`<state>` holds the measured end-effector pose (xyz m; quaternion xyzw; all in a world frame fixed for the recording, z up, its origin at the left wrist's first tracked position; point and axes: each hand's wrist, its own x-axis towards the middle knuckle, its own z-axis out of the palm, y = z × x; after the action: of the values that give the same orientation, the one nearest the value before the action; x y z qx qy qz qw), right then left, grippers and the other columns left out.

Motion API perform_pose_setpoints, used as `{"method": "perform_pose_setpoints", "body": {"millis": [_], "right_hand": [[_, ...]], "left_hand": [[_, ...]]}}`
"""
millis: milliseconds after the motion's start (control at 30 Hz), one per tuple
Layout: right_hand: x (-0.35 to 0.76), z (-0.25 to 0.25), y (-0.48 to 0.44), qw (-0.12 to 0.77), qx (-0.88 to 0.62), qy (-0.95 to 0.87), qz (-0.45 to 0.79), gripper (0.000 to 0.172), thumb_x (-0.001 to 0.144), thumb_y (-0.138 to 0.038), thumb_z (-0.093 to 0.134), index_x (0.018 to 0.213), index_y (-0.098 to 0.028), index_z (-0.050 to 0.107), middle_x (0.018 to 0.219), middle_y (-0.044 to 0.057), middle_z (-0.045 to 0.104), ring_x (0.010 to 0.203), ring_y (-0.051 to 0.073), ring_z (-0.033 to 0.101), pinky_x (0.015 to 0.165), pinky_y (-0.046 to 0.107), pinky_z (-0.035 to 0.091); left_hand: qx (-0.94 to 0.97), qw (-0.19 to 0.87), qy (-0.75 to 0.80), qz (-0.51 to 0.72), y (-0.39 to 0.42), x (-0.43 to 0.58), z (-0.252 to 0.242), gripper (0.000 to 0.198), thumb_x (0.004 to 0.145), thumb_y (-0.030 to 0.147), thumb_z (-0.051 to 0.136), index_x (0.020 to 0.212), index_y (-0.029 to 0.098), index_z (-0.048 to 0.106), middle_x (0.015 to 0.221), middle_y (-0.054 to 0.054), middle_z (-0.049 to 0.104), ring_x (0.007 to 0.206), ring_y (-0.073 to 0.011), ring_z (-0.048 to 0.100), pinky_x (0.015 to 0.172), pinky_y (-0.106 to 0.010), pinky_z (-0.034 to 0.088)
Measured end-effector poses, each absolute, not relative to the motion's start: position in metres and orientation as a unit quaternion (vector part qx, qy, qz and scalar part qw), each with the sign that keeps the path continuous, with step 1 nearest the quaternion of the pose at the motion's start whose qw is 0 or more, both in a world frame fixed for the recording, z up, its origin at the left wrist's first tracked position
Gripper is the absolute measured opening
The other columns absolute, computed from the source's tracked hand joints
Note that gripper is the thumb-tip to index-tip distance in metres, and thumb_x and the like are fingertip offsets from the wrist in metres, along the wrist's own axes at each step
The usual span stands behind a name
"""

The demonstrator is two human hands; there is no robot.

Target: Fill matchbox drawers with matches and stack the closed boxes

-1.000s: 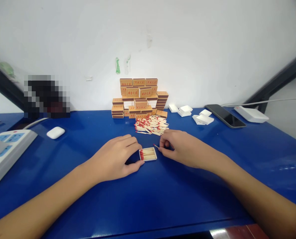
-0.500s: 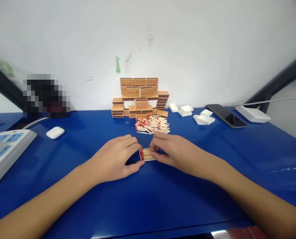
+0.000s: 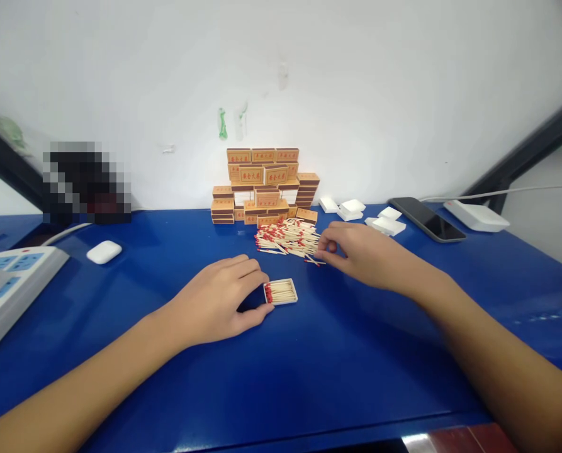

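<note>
A small white matchbox tray (image 3: 296,300) lies on the blue table, holding a layer of matches (image 3: 281,290) with their red heads to the left. My left hand (image 3: 221,301) grips the left end of this tray between thumb and forefinger. Beyond it is a loose pile of matches (image 3: 285,238), red heads mostly to the left. At the right edge of that pile, my right hand (image 3: 359,251) has thumb and fingers pinched on matches; how many is hidden. A few stray matches (image 3: 314,260) stick out below its fingertips.
Yellow-brown matchboxes (image 3: 264,176) are stacked against the wall behind the pile. White empty trays (image 3: 351,209), a phone (image 3: 427,219) and a white box (image 3: 476,216) stand right. On the left are a white earbud case (image 3: 104,252) and a power strip (image 3: 39,267).
My right hand has moved from the tray up and right to the edge of the match pile, where a few matches have shifted. The left hand keeps its grip on the tray.
</note>
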<state>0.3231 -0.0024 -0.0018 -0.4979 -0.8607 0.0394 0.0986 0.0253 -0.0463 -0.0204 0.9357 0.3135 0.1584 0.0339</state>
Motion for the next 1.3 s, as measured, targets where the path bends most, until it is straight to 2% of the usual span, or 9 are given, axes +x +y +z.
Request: {"method": "perform_pose_setpoints", "body": {"millis": [233, 467, 600, 733, 833, 900, 967, 1100, 1300], "right_hand": [[0.311, -0.012, -0.002, 0.103, -0.514, -0.849, 0.067, 0.015, 0.097, -0.032, 0.064, 0.089, -0.021, 0.069, 0.093, 0.006, 0.07, 0.08, 0.02, 0.062, 0.07, 0.033, 0.042], [0.303, -0.016, -0.005, 0.121, -0.514, -0.842, 0.11, 0.013, 0.095, -0.026, 0.063, 0.083, -0.021, 0.064, 0.087, 0.004, 0.069, 0.074, 0.018, 0.06, 0.065, 0.031, 0.039], [0.304, -0.008, -0.009, 0.165, -0.478, -0.853, 0.131, 0.009, 0.095, -0.023, 0.061, 0.086, -0.021, 0.064, 0.089, 0.004, 0.069, 0.075, 0.018, 0.06, 0.067, 0.03, 0.041], [0.299, -0.003, -0.016, 0.214, -0.45, -0.844, 0.199, 0.011, 0.097, -0.027, 0.061, 0.088, -0.021, 0.063, 0.079, 0.0, 0.067, 0.064, 0.014, 0.055, 0.061, 0.029, 0.039], [0.291, -0.004, -0.024, 0.235, -0.425, -0.839, 0.245, 0.009, 0.099, -0.028, 0.061, 0.099, -0.022, 0.067, 0.079, -0.001, 0.067, 0.062, 0.013, 0.054, 0.06, 0.028, 0.041], [0.285, -0.004, -0.029, 0.249, -0.405, -0.844, 0.25, 0.017, 0.1, -0.027, 0.059, 0.113, -0.022, 0.068, 0.085, 0.0, 0.069, 0.065, 0.013, 0.056, 0.063, 0.028, 0.043], [0.28, -0.003, -0.034, 0.26, -0.389, -0.848, 0.248, 0.021, 0.101, -0.026, 0.058, 0.118, -0.023, 0.07, 0.089, 0.001, 0.071, 0.068, 0.014, 0.057, 0.066, 0.029, 0.046], [0.275, -0.001, -0.039, 0.289, -0.402, -0.818, 0.293, 0.014, 0.099, -0.031, 0.064, 0.101, -0.023, 0.075, 0.087, 0.001, 0.072, 0.07, 0.014, 0.058, 0.067, 0.029, 0.047], [0.273, -0.006, -0.036, 0.297, -0.438, -0.779, 0.335, 0.015, 0.095, -0.036, 0.071, 0.088, -0.023, 0.077, 0.083, 0.001, 0.071, 0.071, 0.015, 0.054, 0.065, 0.029, 0.044]], "left_hand": [[0.935, 0.041, 0.32, 0.148, -0.047, 0.026, -0.018, 0.026, 0.1, 0.037, 0.063, 0.111, 0.015, 0.071, 0.099, -0.008, 0.071, 0.094, -0.0248, 0.067, 0.084, -0.04, 0.057], [0.935, 0.036, 0.317, 0.154, -0.046, 0.025, -0.019, 0.026, 0.1, 0.037, 0.064, 0.113, 0.015, 0.071, 0.1, -0.008, 0.071, 0.095, -0.025, 0.067, 0.084, -0.04, 0.056], [0.935, 0.038, 0.319, 0.152, -0.046, 0.026, -0.019, 0.026, 0.1, 0.036, 0.063, 0.112, 0.014, 0.071, 0.099, -0.007, 0.071, 0.093, -0.0247, 0.067, 0.082, -0.04, 0.056], [0.935, 0.038, 0.32, 0.151, -0.046, 0.026, -0.019, 0.027, 0.1, 0.037, 0.063, 0.113, 0.014, 0.071, 0.099, -0.007, 0.07, 0.093, -0.0245, 0.066, 0.083, -0.04, 0.056], [0.935, 0.038, 0.317, 0.156, -0.047, 0.026, -0.019, 0.027, 0.1, 0.037, 0.063, 0.112, 0.014, 0.07, 0.099, -0.007, 0.07, 0.093, -0.0244, 0.066, 0.082, -0.04, 0.056], [0.935, 0.035, 0.316, 0.155, -0.046, 0.025, -0.019, 0.026, 0.1, 0.036, 0.063, 0.112, 0.014, 0.07, 0.098, -0.007, 0.07, 0.092, -0.0243, 0.066, 0.081, -0.039, 0.056], [0.936, 0.034, 0.314, 0.154, -0.046, 0.025, -0.018, 0.024, 0.099, 0.035, 0.064, 0.111, 0.015, 0.07, 0.098, -0.007, 0.07, 0.092, -0.0243, 0.066, 0.081, -0.039, 0.055], [0.936, 0.037, 0.311, 0.159, -0.045, 0.025, -0.018, 0.022, 0.099, 0.035, 0.064, 0.11, 0.016, 0.069, 0.098, -0.007, 0.07, 0.093, -0.0242, 0.067, 0.083, -0.038, 0.055], [0.932, 0.043, 0.32, 0.166, -0.045, 0.025, -0.019, 0.022, 0.099, 0.036, 0.064, 0.111, 0.018, 0.069, 0.099, -0.007, 0.071, 0.094, -0.0246, 0.067, 0.084, -0.039, 0.056]]}}
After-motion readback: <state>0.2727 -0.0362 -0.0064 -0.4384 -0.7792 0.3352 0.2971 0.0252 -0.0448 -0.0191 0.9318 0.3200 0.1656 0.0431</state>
